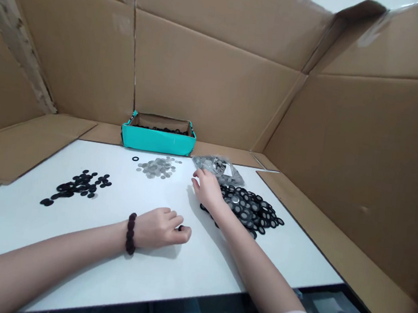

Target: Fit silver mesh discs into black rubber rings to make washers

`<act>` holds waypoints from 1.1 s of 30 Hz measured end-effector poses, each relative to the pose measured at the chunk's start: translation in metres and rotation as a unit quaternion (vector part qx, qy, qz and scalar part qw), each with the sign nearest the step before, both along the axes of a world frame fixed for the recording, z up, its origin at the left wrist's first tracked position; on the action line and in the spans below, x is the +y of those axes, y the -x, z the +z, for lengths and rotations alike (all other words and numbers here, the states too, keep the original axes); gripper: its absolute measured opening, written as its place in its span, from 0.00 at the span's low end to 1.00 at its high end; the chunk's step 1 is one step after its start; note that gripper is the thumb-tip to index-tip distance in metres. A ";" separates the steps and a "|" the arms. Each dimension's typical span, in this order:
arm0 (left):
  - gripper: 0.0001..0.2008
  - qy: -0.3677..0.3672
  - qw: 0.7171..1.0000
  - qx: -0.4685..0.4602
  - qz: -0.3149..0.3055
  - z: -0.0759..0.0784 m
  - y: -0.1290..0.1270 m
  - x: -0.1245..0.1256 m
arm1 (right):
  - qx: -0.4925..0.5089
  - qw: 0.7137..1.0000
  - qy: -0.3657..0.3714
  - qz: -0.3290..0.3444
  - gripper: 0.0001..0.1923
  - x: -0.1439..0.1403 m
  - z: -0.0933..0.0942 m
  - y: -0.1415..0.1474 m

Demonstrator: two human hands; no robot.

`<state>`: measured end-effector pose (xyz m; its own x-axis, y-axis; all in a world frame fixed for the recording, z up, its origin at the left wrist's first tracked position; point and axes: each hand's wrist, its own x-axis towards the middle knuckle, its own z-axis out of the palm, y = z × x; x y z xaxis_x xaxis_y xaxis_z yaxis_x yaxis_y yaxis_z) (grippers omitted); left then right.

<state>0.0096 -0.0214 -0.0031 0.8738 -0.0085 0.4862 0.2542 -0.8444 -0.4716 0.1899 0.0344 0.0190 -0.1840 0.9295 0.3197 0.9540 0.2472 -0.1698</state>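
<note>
My left hand (160, 229) rests low over the white table, fingers curled in. Between its thumb and forefinger a bit of a small black disc (181, 228) shows; most of it is hidden. A dark beaded band circles that wrist. My right hand (207, 187) is farther forward, thumb and forefinger apart with nothing seen between them. Beside and partly under it spreads a heap of black rings with grey centres (250, 210). Just behind the hand lies a clear plastic bag (219, 168) of grey discs. A loose pile of thin grey discs (157, 167) is to its left.
Black discs (84, 183) lie scattered on the left of the white table (111, 271). A single black ring (135, 158) sits near the grey discs. At the back stands a turquoise box (157, 141) holding dark pieces. Cardboard walls (211, 75) enclose the table's back and sides.
</note>
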 end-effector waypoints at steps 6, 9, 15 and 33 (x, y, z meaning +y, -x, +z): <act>0.08 0.009 1.000 -0.026 0.009 0.002 -0.004 -0.019 | -0.070 0.988 0.136 0.000 0.17 0.072 0.000 0.031; 0.07 -0.002 0.999 -0.044 0.013 -0.004 -0.004 -0.029 | -0.078 0.985 0.150 -0.017 0.19 0.100 -0.005 0.044; 0.06 0.042 0.996 -0.074 0.000 -0.002 -0.005 -0.032 | -0.106 0.981 0.154 0.042 0.17 0.099 -0.015 0.066; 0.03 0.005 0.993 -0.087 -0.074 -0.002 -0.008 -0.027 | -0.128 0.977 0.118 0.123 0.15 0.101 0.000 0.085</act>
<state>0.0178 -0.0482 -0.0049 0.7666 -0.1254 0.6297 0.2037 -0.8826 -0.4237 0.1051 0.1351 0.0185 -0.4563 0.8897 0.0163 0.8896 0.4565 -0.0135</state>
